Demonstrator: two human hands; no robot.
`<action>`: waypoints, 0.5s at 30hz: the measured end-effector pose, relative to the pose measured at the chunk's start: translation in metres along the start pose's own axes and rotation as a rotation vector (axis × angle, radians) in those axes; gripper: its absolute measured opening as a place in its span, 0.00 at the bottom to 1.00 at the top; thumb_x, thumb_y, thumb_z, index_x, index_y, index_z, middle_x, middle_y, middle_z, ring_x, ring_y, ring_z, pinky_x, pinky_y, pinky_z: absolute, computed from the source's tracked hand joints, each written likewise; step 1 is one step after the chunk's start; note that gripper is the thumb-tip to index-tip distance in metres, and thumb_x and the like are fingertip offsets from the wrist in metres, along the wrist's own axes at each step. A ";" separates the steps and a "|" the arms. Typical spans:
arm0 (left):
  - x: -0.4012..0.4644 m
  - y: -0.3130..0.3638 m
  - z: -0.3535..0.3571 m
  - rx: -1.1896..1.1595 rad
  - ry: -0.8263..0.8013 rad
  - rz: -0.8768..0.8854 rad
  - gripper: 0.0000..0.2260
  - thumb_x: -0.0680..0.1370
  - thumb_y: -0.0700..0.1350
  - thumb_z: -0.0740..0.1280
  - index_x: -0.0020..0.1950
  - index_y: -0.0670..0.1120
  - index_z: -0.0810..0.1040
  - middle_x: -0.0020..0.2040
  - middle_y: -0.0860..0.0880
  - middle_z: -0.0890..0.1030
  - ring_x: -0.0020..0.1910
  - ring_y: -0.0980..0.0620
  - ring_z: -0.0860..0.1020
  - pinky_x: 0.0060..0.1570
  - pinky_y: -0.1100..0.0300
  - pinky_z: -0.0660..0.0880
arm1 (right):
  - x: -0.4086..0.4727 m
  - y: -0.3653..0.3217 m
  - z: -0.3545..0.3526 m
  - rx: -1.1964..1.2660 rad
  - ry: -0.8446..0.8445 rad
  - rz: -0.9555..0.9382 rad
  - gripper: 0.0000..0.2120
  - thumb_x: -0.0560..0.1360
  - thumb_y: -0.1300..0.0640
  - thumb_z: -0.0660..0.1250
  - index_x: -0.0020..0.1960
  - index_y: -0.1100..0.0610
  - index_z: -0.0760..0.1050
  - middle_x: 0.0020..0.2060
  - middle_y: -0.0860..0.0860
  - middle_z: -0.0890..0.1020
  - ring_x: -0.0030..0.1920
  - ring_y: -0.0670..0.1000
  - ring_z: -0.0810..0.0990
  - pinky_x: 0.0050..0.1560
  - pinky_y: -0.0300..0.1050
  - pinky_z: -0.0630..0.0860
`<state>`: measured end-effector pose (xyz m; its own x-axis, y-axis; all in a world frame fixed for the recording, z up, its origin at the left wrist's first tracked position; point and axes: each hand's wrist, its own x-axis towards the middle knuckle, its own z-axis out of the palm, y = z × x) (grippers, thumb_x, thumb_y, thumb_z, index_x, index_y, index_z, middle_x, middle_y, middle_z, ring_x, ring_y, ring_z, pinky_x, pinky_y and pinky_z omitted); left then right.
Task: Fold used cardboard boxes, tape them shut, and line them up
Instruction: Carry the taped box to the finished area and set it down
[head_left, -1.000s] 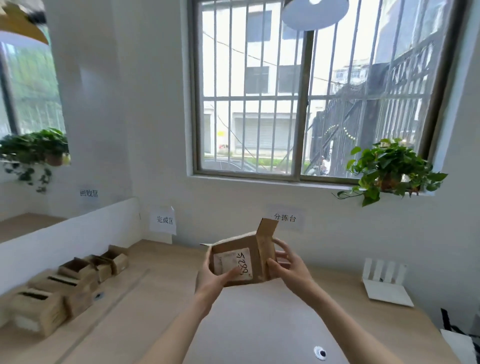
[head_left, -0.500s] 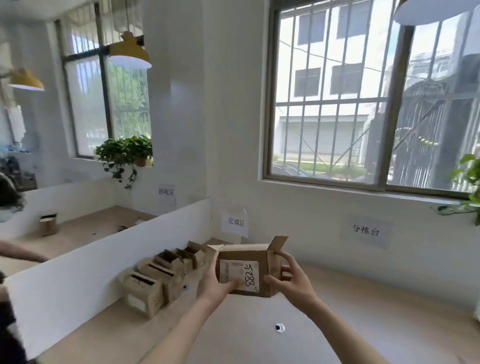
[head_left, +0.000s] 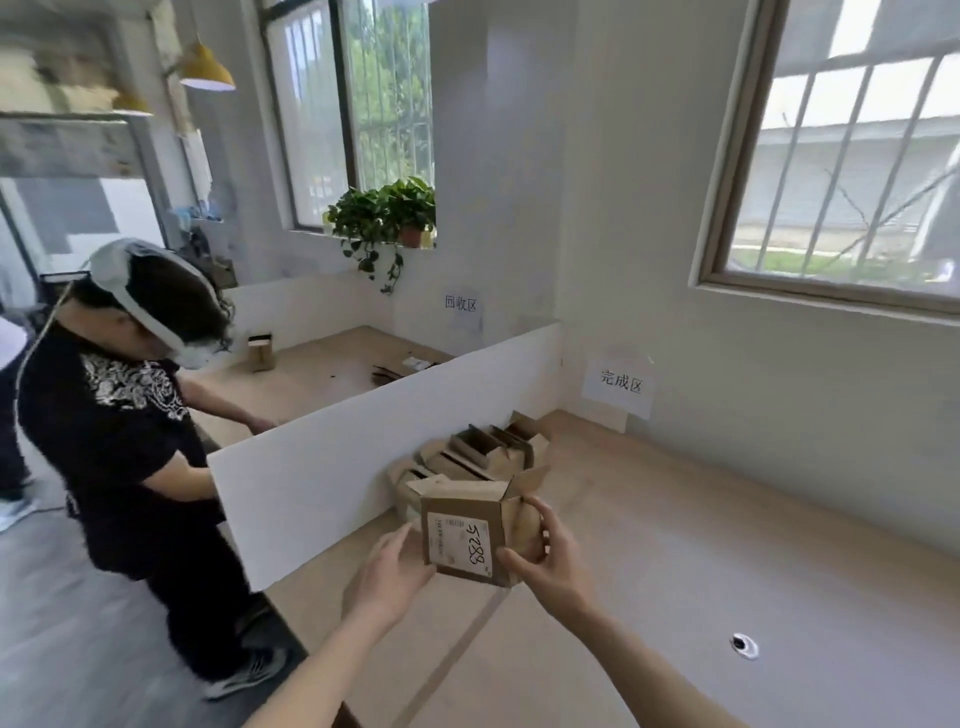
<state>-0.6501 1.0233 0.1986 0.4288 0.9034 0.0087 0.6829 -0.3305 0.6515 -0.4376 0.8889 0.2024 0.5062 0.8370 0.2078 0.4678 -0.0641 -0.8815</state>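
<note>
the left hand (head_left: 390, 574) and right hand (head_left: 546, 556) are clasped around the labelled box (head_left: 462, 538); it should be kept level and set squarely beside the row of boxes (head_left: 483, 457).

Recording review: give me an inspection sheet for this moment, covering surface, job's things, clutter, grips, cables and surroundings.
Surface: light wooden table with a white divider panel along its left side.
Job's things: cardboard box with a white label marked 5788, held above the table, top flaps up; row of boxes beside the divider, several with flaps up.
Clutter: small round object on the table, identity unclear.
Grips: left hand holds the box's left side; right hand grips its right side.
Cables: nothing seen.
Surroundings: paper sign on the wall, barred window, potted plant, another person standing behind the divider.
</note>
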 end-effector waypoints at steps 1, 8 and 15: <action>0.012 -0.016 0.000 0.008 0.003 -0.022 0.36 0.75 0.63 0.69 0.79 0.57 0.60 0.77 0.55 0.65 0.74 0.51 0.67 0.66 0.54 0.69 | 0.014 0.010 0.020 0.003 -0.017 0.004 0.37 0.65 0.40 0.76 0.70 0.31 0.64 0.60 0.44 0.78 0.58 0.45 0.79 0.56 0.50 0.81; 0.109 -0.114 0.008 0.115 -0.128 -0.185 0.34 0.78 0.59 0.67 0.80 0.55 0.58 0.79 0.53 0.62 0.77 0.51 0.62 0.73 0.53 0.64 | 0.103 0.083 0.145 -0.034 -0.119 0.107 0.40 0.68 0.41 0.75 0.75 0.33 0.59 0.62 0.41 0.72 0.60 0.42 0.74 0.57 0.38 0.73; 0.184 -0.182 0.038 0.094 -0.250 -0.324 0.34 0.79 0.57 0.68 0.81 0.54 0.56 0.79 0.51 0.61 0.79 0.50 0.58 0.73 0.50 0.61 | 0.162 0.151 0.240 -0.068 -0.198 0.227 0.46 0.68 0.42 0.77 0.75 0.28 0.51 0.68 0.45 0.68 0.64 0.48 0.73 0.64 0.48 0.75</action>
<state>-0.6730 1.2393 0.0529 0.3052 0.8745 -0.3770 0.8520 -0.0739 0.5183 -0.4588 1.1448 0.0008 0.4553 0.8864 -0.0840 0.4099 -0.2924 -0.8640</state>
